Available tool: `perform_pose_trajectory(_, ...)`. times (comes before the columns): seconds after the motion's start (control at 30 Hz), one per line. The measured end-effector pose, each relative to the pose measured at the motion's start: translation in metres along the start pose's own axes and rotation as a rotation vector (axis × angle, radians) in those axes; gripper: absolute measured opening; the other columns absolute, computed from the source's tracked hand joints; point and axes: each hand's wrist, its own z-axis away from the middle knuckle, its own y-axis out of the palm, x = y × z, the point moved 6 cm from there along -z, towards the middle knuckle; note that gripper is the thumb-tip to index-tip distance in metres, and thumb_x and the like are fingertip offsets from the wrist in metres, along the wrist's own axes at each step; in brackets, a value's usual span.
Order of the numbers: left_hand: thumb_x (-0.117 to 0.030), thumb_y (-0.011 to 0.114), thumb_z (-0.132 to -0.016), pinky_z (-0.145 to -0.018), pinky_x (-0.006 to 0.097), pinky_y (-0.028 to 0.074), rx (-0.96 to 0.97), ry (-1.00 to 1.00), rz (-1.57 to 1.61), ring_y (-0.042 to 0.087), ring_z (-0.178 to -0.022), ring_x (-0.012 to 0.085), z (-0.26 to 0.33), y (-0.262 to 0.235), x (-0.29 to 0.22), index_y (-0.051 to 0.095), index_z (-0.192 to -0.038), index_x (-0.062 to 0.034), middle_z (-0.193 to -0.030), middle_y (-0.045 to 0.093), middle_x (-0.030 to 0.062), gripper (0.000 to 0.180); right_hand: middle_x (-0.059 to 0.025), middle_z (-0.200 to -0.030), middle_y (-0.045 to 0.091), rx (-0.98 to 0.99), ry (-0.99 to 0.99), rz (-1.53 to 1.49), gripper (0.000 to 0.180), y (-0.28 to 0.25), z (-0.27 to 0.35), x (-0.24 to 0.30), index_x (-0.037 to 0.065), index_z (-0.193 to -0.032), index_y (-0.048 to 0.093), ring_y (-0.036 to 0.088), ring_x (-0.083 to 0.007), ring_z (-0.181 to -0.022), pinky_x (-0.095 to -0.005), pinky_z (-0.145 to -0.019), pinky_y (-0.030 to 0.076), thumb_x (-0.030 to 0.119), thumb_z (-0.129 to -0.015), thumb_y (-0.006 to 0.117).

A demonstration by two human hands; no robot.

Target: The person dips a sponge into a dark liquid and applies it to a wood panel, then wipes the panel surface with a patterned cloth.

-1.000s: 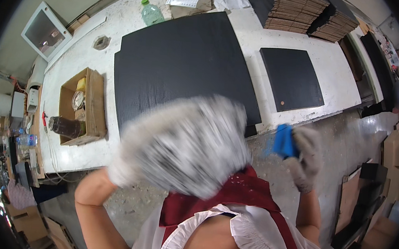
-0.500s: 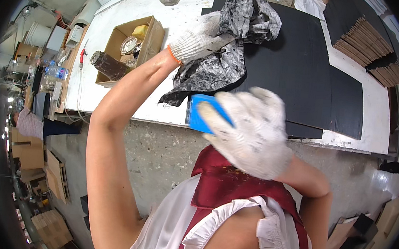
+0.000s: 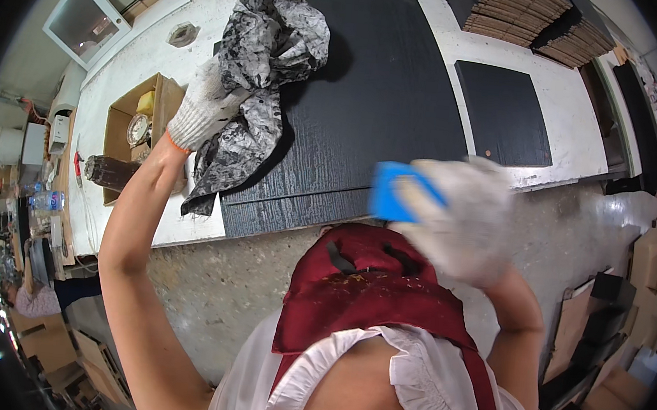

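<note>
A crumpled grey and black mottled cloth (image 3: 267, 59) is gripped by the left hand (image 3: 204, 112), which is covered by a white knitted work glove; the fingers are closed around a fold of the cloth. The cloth lies partly on the large black textured board (image 3: 384, 100) and partly hangs over its left edge onto the white worktable (image 3: 142, 52). A flat blue rectangular pad (image 3: 394, 191) is held by the right hand (image 3: 460, 216), also gloved in white; the fingers are wrapped over it, though this hand is blurred. It is raised near the front edge of the board. A smaller black panel (image 3: 505, 111) is seen to the right, well apart, and an open brown cardboard box (image 3: 164, 105) stands just beside the left hand.
</note>
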Motion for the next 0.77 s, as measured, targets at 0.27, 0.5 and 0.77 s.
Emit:
perform_pose_trajectory(0.27,-0.003,0.069,-0.083,-0.092,0.032,0.053,0.274,-0.328,0.286,0.062,-0.103,0.0209,-0.006,0.018,-0.027,0.056,-0.122,-0.0001,-0.116,0.064,0.013,0.041,-0.0172,-0.124,0.059,-0.239,0.726,-0.222,0.051,-0.048,0.117,-0.117,-0.002,-0.123,0.06,0.055,-0.0305,-0.116,-0.0383,-0.104,0.039,0.014,-0.075,0.067)
perform_pose_trajectory(0.5,-0.021,0.055,-0.085,-0.112,0.045,0.034,0.775,1.021,-0.093,0.038,-0.136,0.0368,0.004,0.118,-0.168,0.049,-0.14,-0.0087,-0.148,0.041,0.0159,0.057,-0.0171,-0.124,0.061,-0.284,0.658,-0.885,0.055,-0.019,-0.017,-0.143,-0.003,-0.13,0.056,0.056,-0.0224,-0.116,-0.0324,-0.101,0.04,0.034,-0.089,0.057)
perform_pose_trajectory(0.77,-0.014,0.057,-0.076,-0.112,0.046,0.033,0.643,0.964,-0.032,0.035,-0.136,0.0387,0.022,0.131,-0.176,0.048,-0.138,-0.0102,-0.151,0.035,0.0163,0.063,-0.0254,-0.123,0.059,-0.265,0.228,-0.209,0.055,0.083,-0.192,-0.158,0.009,-0.133,0.052,0.059,-0.031,-0.114,-0.0422,-0.097,0.042,0.045,-0.092,0.056)
